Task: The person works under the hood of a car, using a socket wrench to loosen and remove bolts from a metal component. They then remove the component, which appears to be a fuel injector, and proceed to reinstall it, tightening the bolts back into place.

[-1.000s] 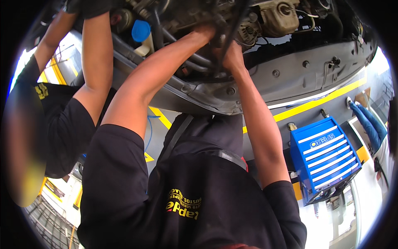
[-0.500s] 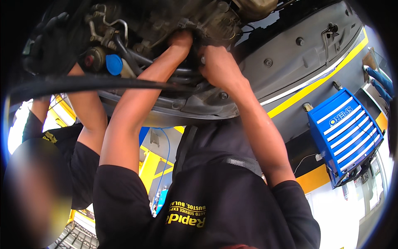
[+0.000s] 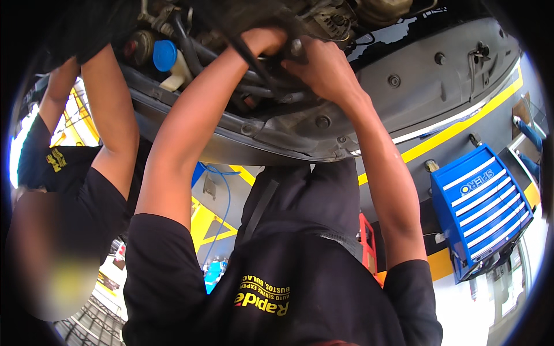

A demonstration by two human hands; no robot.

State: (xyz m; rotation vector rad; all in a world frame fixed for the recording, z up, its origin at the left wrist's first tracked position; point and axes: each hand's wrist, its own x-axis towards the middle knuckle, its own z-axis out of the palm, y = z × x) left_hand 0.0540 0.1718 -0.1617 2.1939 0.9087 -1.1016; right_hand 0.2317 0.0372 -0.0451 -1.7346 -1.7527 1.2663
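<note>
Inside the car (image 3: 418,95), the engine (image 3: 330,22) seems to be worked on by the left hand (image 3: 264,40) and right hand (image 3: 326,68) near a grey knob (image 3: 296,47), but whether anything is gripped cannot be told; careful feeling seems needed next.

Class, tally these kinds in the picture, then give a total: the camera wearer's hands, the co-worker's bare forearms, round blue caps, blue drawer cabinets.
Wearer's hands (left hand, right hand): 2
Co-worker's forearms: 2
Round blue cap: 1
Blue drawer cabinet: 1
Total: 6
</note>
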